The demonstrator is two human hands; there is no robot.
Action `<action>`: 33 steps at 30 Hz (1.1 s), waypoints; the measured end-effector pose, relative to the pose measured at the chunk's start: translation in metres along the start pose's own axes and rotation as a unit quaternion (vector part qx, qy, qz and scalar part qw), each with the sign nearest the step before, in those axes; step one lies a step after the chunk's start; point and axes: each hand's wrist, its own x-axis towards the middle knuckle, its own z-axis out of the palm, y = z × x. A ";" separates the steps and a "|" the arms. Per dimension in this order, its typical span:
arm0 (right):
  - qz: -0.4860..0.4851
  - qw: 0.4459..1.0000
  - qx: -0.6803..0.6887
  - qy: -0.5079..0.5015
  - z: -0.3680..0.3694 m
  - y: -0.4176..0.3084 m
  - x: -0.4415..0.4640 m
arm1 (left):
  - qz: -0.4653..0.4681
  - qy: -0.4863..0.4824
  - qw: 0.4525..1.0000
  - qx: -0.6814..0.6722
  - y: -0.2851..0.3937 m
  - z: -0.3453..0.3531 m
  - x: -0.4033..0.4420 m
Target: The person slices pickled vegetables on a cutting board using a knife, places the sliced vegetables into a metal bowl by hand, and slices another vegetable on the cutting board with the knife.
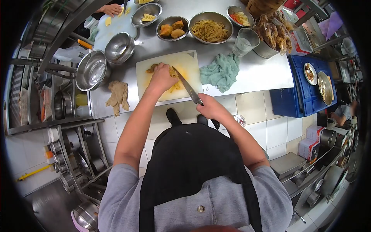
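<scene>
On the white cutting board (145, 87), my left hand (162, 80) presses down with curled fingers on a yellowish-brown vegetable piece (150, 70). Its exact kind is hard to make out, and the fingers cover most of it. My right hand (210, 106) grips the handle of a kitchen knife (187, 86). The blade slants up and left, its tip close to my left fingers. Yellow cut strips (176, 85) lie beside and below my left hand, and yellow juice stains the board.
Behind the board stand metal bowls with shredded vegetable (210, 31) and yellow-orange chunks (172, 30). A green cloth (222, 71) and a glass (245, 41) are on the right, a brown cloth (118, 96) and empty bowls (91, 70) on the left. Another person's hand (113, 9) works at the far left.
</scene>
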 end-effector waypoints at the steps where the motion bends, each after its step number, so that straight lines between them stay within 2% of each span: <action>1: 0.014 1.000 0.011 -0.005 0.002 0.003 -0.002 | 0.011 -0.043 0.999 -0.030 -0.003 0.003 -0.001; 2: 0.014 1.000 0.010 -0.006 0.001 0.006 -0.005 | 0.023 -0.085 0.994 -0.060 -0.006 0.006 0.000; 3: 0.016 0.999 0.031 -0.007 -0.001 0.008 -0.010 | 0.023 -0.084 0.994 -0.060 -0.005 0.005 -0.004; 5: 0.019 0.998 0.052 -0.008 -0.006 0.007 -0.016 | 0.098 0.041 0.994 -0.032 -0.005 0.003 -0.018; 6: 0.047 0.996 0.074 -0.020 -0.010 0.004 -0.021 | 0.097 0.039 0.994 -0.032 -0.006 0.002 -0.016; 7: 0.075 0.992 0.095 -0.035 -0.011 0.002 -0.024 | 0.085 0.018 0.996 -0.024 -0.008 0.001 -0.013; 12: 0.071 0.994 0.058 -0.052 -0.005 -0.008 -0.016 | 0.076 -0.043 0.996 0.000 -0.015 0.012 -0.024; 14: 0.059 0.995 0.048 -0.057 0.001 -0.008 -0.010 | 0.022 -0.001 0.998 -0.061 -0.009 0.022 -0.030; 16: 0.003 0.999 0.010 -0.037 0.008 -0.006 -0.004 | 0.007 0.033 0.995 -0.096 -0.002 0.026 -0.028; 17: 0.001 0.999 0.009 -0.037 0.010 -0.007 -0.002 | -0.007 0.067 0.989 -0.134 0.000 0.026 -0.028; 20: 0.024 0.998 -0.031 -0.051 0.004 -0.018 0.004 | 0.002 0.112 0.985 -0.135 -0.008 0.034 -0.021; 22: -0.006 0.998 -0.028 -0.049 -0.001 -0.019 0.007 | -0.017 0.116 0.981 -0.157 -0.011 0.033 -0.021; 26: 0.012 0.997 -0.008 -0.077 -0.015 -0.031 0.003 | -0.050 0.096 0.961 -0.256 -0.024 0.043 -0.008; 28: 0.017 0.995 0.056 -0.075 -0.025 -0.040 -0.003 | -0.035 0.097 0.956 -0.276 -0.014 0.032 -0.003; 30: 0.011 0.996 0.064 -0.057 -0.040 -0.049 -0.007 | -0.015 0.098 0.951 -0.294 -0.002 0.019 0.007; 33: 0.000 0.995 0.098 -0.015 -0.078 -0.073 -0.021 | 0.077 0.142 0.953 -0.256 0.031 -0.015 0.037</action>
